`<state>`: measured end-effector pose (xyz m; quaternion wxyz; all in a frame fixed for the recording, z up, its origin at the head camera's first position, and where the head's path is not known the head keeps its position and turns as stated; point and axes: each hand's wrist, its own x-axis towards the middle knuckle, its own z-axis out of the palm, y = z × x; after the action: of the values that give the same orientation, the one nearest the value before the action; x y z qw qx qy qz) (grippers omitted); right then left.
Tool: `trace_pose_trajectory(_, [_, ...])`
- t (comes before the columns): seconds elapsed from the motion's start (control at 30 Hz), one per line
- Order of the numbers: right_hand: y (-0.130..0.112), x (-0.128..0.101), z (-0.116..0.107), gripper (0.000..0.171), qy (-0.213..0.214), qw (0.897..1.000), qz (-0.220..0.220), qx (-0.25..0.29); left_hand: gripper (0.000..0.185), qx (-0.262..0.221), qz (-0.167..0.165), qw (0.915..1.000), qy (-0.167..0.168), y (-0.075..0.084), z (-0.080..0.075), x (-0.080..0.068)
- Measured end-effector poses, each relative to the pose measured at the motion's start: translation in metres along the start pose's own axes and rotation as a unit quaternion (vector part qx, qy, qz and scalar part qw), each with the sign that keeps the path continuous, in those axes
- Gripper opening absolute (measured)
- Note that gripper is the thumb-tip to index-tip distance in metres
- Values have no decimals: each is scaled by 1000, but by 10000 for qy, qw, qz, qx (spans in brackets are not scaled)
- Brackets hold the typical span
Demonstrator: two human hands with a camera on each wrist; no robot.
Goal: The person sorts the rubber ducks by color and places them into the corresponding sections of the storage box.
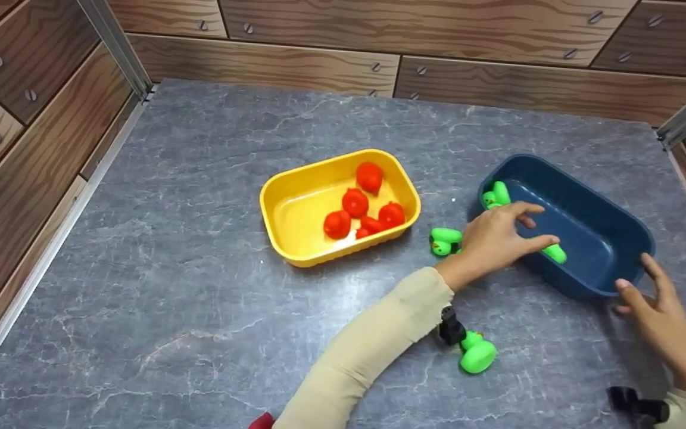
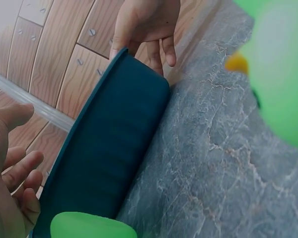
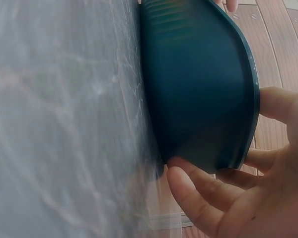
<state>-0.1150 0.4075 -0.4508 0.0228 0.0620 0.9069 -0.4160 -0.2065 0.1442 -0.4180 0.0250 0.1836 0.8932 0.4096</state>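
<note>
Over the blue tub (image 1: pixel 602 235) our left hand (image 1: pixel 495 238) spreads open above a green duck (image 1: pixel 554 253); our right hand (image 1: pixel 655 310) steadies the rim, fingers loose. Sorting greens, we judge: next, grasp the nearest outside duck (image 1: pixel 445 241).

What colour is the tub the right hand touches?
Dark blue tub; clearest in the head view.

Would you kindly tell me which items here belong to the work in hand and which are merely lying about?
In hand:
left hand over blue tub
right hand at its rim
green toys inside
green toys on the table

Lying about:
yellow tub
red toys
</note>
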Motion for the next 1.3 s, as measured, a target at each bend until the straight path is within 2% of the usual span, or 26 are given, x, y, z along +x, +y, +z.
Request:
trace_pose_trajectory(0.3, [-4, -3, 1, 73, 8, 9999, 103, -46, 47, -436, 322, 9980, 323, -1, -8, -7])
trace_pose_trajectory(0.57, [-3, -1, -1, 72, -29, 9999, 61, 74, 47, -847, 595, 9942, 291, -7, -23, -16])
trace_pose_trajectory(0.87, [2, 2, 0, 73, -13, 10000, 59, 3, 52, -1295, 395, 9908, 75, -25, -37, -25])
trace_pose_trajectory(1.13, [4, 3, 2, 74, 44, 9999, 110, -15, 54, -1182, 485, 9918, -15, -40, -46, -31])
trace_pose_trajectory(1.3, [1, 2, 2, 74, 37, 9999, 147, -58, 55, -1079, 418, 9932, -84, -46, -48, -34])
